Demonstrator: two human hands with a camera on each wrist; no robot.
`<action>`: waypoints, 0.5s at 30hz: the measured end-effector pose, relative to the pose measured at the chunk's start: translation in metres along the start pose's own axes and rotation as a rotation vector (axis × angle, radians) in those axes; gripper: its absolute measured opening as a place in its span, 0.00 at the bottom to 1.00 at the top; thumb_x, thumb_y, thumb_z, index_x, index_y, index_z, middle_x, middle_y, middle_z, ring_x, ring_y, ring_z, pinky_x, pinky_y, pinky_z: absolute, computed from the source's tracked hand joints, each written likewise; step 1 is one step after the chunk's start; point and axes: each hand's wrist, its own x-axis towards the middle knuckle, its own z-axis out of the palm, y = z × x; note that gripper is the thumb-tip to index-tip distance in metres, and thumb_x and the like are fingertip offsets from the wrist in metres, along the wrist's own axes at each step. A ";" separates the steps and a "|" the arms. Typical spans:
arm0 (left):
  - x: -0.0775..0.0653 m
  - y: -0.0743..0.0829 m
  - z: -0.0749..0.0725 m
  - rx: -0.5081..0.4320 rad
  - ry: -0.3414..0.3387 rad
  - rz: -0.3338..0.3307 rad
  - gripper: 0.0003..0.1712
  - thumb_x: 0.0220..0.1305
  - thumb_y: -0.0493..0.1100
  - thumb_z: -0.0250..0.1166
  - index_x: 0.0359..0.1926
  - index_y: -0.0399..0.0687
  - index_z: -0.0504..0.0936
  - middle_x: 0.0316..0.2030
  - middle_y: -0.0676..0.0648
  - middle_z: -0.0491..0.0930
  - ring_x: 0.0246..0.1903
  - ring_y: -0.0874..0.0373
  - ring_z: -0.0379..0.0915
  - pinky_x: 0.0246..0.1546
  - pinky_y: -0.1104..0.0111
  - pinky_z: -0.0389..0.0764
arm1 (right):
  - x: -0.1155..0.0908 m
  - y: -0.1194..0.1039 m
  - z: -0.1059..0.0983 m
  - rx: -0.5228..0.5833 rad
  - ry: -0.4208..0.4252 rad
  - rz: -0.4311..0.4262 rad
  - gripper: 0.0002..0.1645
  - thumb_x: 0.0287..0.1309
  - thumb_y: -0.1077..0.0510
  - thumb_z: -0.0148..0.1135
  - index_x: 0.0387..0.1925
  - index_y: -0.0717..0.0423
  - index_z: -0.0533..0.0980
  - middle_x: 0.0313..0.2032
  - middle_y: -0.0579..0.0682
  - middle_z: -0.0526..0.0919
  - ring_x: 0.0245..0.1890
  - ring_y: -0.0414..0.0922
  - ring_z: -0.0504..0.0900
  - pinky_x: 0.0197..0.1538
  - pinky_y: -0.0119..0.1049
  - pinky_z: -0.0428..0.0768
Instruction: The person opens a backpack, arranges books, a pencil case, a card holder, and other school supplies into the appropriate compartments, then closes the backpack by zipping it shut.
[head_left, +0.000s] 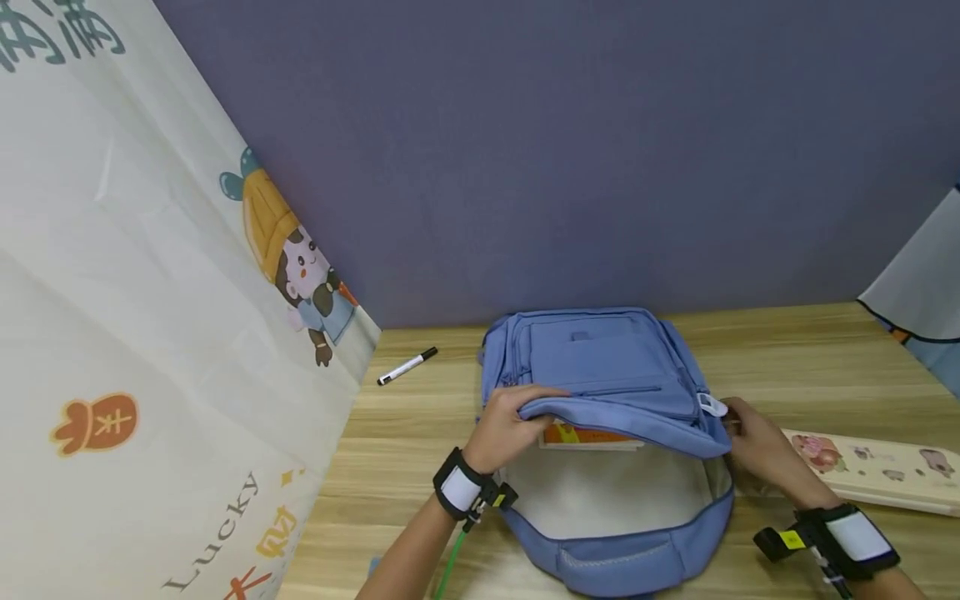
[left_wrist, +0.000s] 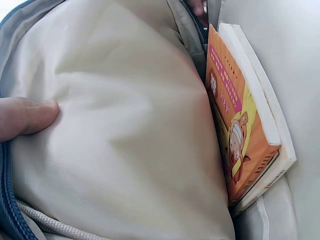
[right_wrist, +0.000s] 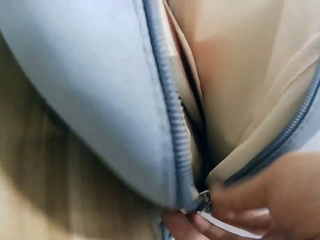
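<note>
Books (left_wrist: 239,117) are already inside the bag (head_left: 600,354) at lower centre, not yet zipped, the left hand (head_left: 510,429) gripping the flap (head_left: 637,422) and the right hand (head_left: 759,442) seemingly pinching the blurred zip (right_wrist: 176,120), while the pen (head_left: 407,367) left of centre and case (head_left: 885,471) at lower right lie outside.

Homelike corner — cartoon-printed cloth (head_left: 172,233) beside a wood-grain tabletop (head_left: 408,425).

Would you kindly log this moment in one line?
backpack: open; left hand: grips flap; right hand: pinches zipper slider; books: inside; marker: on table
</note>
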 end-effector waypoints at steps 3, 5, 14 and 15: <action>0.001 0.000 0.001 -0.004 0.000 0.004 0.22 0.61 0.25 0.67 0.54 0.45 0.91 0.50 0.45 0.92 0.25 0.72 0.67 0.32 0.80 0.71 | 0.006 -0.003 -0.003 0.027 0.022 0.026 0.22 0.72 0.69 0.45 0.62 0.79 0.69 0.57 0.81 0.77 0.44 0.60 0.81 0.38 0.36 0.74; 0.001 0.001 0.001 -0.008 -0.001 0.006 0.22 0.61 0.25 0.67 0.54 0.44 0.91 0.50 0.44 0.92 0.22 0.72 0.63 0.30 0.80 0.69 | 0.010 -0.004 -0.004 0.090 -0.009 0.062 0.25 0.72 0.69 0.45 0.65 0.80 0.65 0.61 0.84 0.72 0.49 0.65 0.80 0.41 0.34 0.73; -0.001 0.000 0.001 -0.006 -0.003 -0.004 0.22 0.61 0.25 0.67 0.54 0.44 0.91 0.49 0.44 0.92 0.20 0.73 0.60 0.29 0.80 0.68 | 0.023 -0.003 0.002 0.195 -0.051 0.102 0.35 0.67 0.70 0.52 0.72 0.81 0.57 0.66 0.84 0.68 0.65 0.78 0.71 0.58 0.52 0.78; -0.001 0.000 0.002 -0.007 -0.002 -0.006 0.22 0.62 0.25 0.67 0.54 0.44 0.91 0.50 0.44 0.92 0.21 0.73 0.61 0.29 0.80 0.68 | 0.024 -0.002 0.003 0.162 -0.040 0.094 0.33 0.68 0.69 0.53 0.70 0.81 0.60 0.64 0.84 0.71 0.63 0.77 0.74 0.56 0.52 0.78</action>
